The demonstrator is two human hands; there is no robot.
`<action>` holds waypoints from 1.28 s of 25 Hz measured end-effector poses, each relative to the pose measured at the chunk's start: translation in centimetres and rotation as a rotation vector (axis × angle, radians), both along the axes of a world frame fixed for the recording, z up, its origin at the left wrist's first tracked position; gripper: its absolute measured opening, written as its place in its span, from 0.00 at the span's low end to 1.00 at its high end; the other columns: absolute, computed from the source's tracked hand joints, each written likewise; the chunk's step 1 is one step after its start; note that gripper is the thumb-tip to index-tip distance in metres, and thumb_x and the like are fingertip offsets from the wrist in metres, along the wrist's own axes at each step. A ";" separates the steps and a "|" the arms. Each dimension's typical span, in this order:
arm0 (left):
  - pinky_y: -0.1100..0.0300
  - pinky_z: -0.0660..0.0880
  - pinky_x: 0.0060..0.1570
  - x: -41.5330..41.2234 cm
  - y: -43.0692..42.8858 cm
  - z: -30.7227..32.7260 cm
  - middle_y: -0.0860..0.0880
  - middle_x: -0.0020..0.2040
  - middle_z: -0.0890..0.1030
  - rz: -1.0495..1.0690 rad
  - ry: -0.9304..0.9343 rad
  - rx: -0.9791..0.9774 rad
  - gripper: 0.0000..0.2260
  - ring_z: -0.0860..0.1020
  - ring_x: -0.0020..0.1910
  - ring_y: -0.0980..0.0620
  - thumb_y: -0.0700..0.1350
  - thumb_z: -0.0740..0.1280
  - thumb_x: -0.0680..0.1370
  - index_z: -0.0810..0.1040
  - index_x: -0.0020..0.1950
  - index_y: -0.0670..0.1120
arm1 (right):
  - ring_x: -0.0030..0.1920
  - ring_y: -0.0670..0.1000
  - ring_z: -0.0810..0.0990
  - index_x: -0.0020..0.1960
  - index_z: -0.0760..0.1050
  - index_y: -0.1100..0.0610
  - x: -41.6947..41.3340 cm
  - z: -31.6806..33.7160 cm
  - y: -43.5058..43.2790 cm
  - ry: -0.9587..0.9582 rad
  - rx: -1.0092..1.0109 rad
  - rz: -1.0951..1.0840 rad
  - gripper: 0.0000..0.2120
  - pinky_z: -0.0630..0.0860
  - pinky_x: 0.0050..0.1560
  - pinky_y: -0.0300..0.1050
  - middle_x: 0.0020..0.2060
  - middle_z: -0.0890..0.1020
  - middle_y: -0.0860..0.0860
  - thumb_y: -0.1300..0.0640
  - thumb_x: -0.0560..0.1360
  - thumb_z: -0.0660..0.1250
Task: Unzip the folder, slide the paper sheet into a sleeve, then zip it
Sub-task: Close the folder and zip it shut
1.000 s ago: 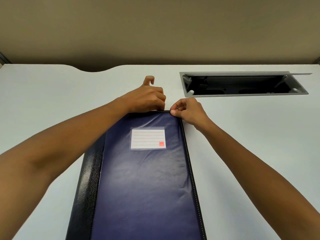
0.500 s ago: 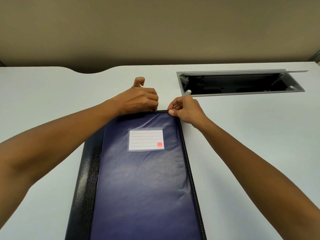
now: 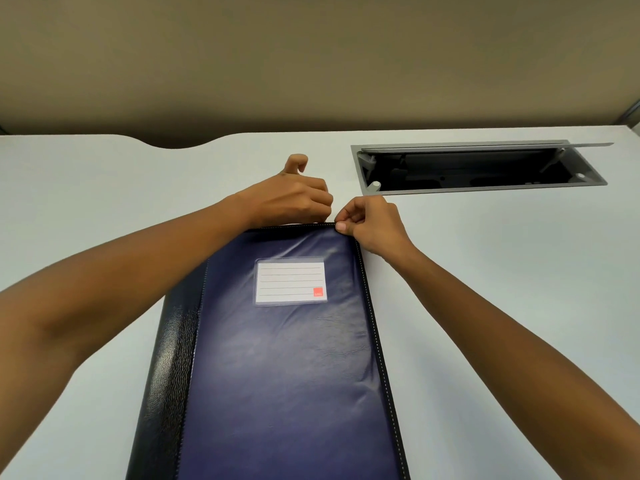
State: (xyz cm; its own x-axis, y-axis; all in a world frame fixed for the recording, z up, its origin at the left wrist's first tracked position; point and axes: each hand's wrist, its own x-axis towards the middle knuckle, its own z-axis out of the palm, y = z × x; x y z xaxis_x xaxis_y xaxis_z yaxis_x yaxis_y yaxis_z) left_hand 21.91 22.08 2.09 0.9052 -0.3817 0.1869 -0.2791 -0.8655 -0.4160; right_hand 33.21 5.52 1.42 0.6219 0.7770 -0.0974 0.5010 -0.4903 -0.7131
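- Fingers (image 3: 341, 226) of the right hand (image 3: 372, 223) are pinched on the folder (image 3: 284, 358) at its far right corner.
- Left hand (image 3: 291, 199) is curled shut at the far edge; what it grips cannot be told.
- Folder is laid closed on the bench (image 3: 502, 271).

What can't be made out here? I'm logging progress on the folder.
- Zipper pull: head view, hidden by the right hand at the folder's far right corner.
- Left hand grip: curled fingers hide it.
- Folder's near end: cut off by the bottom edge.
- Paper sheet: not in view.
- Label: too small.

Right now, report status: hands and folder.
Left hand braces folder far edge. Right hand pinching far right corner. Folder closed, flat on table. Nothing obstructing.
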 end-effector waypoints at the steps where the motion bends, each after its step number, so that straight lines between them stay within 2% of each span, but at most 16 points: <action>1: 0.50 0.53 0.48 -0.8 0.3 0.1 0.52 0.38 0.76 0.004 0.003 -0.001 0.15 0.79 0.46 0.52 0.38 0.51 0.80 0.72 0.39 0.48 | 0.32 0.39 0.76 0.44 0.82 0.57 0.0 0.0 -0.1 0.004 0.014 -0.004 0.04 0.67 0.30 0.19 0.34 0.82 0.50 0.63 0.70 0.73; 5: 0.51 0.53 0.46 -2.5 0.4 0.6 0.50 0.39 0.76 0.055 -0.002 -0.021 0.24 0.79 0.47 0.52 0.37 0.38 0.81 0.72 0.41 0.47 | 0.31 0.39 0.76 0.43 0.83 0.58 0.0 0.1 -0.2 0.023 0.044 -0.007 0.04 0.68 0.31 0.19 0.34 0.82 0.51 0.64 0.70 0.74; 7: 0.51 0.53 0.46 -2.8 0.5 0.4 0.49 0.39 0.76 0.070 0.013 -0.024 0.26 0.79 0.46 0.51 0.39 0.36 0.81 0.72 0.40 0.47 | 0.31 0.39 0.76 0.43 0.82 0.58 -0.1 0.2 -0.2 0.024 0.045 0.000 0.04 0.68 0.31 0.20 0.34 0.82 0.50 0.64 0.70 0.74; 13: 0.51 0.53 0.47 -3.3 0.2 0.4 0.49 0.36 0.76 0.136 -0.033 0.023 0.22 0.79 0.42 0.51 0.39 0.42 0.82 0.71 0.38 0.46 | 0.35 0.41 0.75 0.44 0.82 0.57 0.4 0.9 0.4 0.025 -0.052 0.051 0.05 0.66 0.29 0.20 0.37 0.82 0.50 0.64 0.70 0.74; 17: 0.51 0.54 0.46 -3.5 0.7 -0.1 0.49 0.39 0.75 0.099 -0.030 0.083 0.16 0.79 0.47 0.51 0.32 0.47 0.79 0.69 0.41 0.46 | 0.36 0.42 0.74 0.45 0.82 0.58 0.3 1.2 0.7 0.005 -0.084 0.055 0.05 0.67 0.33 0.29 0.38 0.80 0.51 0.64 0.70 0.73; 21: 0.51 0.55 0.47 -4.0 1.7 -0.8 0.47 0.42 0.74 0.064 -0.017 0.070 0.11 0.78 0.50 0.50 0.30 0.52 0.77 0.67 0.43 0.44 | 0.38 0.44 0.76 0.44 0.82 0.57 0.5 1.0 0.3 -0.014 -0.064 0.047 0.05 0.68 0.33 0.26 0.38 0.82 0.51 0.65 0.70 0.73; 25: 0.52 0.54 0.45 -7.3 3.9 -0.6 0.46 0.43 0.75 0.106 0.004 0.071 0.12 0.78 0.51 0.49 0.29 0.50 0.77 0.68 0.43 0.44 | 0.34 0.41 0.75 0.43 0.82 0.58 1.1 0.8 -0.6 -0.014 -0.049 0.027 0.05 0.66 0.30 0.18 0.36 0.81 0.50 0.66 0.70 0.72; 28: 0.53 0.45 0.44 -9.5 4.3 0.1 0.47 0.42 0.74 0.150 0.014 0.128 0.15 0.79 0.50 0.50 0.27 0.50 0.76 0.70 0.42 0.44 | 0.32 0.39 0.75 0.43 0.82 0.59 1.1 0.8 -0.7 -0.007 -0.035 0.029 0.05 0.66 0.30 0.18 0.35 0.81 0.51 0.67 0.70 0.72; 32: 0.53 0.44 0.43 -12.1 4.9 0.8 0.47 0.41 0.73 0.208 0.004 0.166 0.18 0.79 0.48 0.51 0.27 0.45 0.75 0.69 0.41 0.44 | 0.32 0.40 0.75 0.43 0.82 0.59 1.1 0.8 -0.7 -0.011 -0.027 0.030 0.06 0.66 0.30 0.19 0.35 0.81 0.52 0.68 0.70 0.71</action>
